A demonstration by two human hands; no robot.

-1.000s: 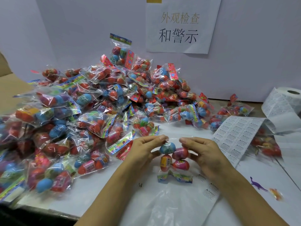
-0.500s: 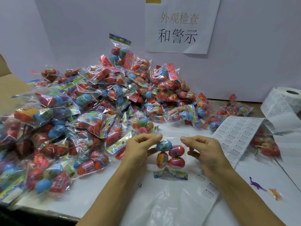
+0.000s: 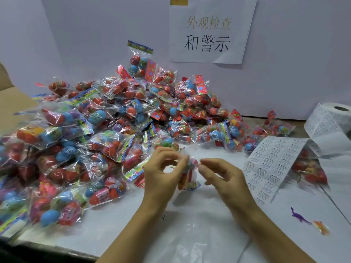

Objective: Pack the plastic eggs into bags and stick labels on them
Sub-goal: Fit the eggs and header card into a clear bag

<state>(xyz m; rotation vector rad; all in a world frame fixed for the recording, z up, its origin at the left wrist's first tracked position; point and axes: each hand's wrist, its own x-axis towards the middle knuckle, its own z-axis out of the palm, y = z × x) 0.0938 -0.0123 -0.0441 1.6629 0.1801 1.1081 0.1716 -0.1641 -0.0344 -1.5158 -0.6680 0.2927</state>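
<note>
Egg bag [image 3: 187,175] between both hands

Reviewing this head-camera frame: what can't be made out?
- Bag of eggs between left hand and right hand: motion blur hides egg count and both grips.
- Label sheet: print too small to read.
- Label roll: cut off by the right edge.

We have a single view, worn on the person's head, looking forward and down across the white table [image 3: 199,221]. It sits close: the left hand [image 3: 161,175] and right hand [image 3: 224,177] fill the lower middle. The wide lens takes in the heap of bagged eggs [image 3: 106,130] at left and the wall sign [image 3: 210,33] straight ahead at top.
</note>
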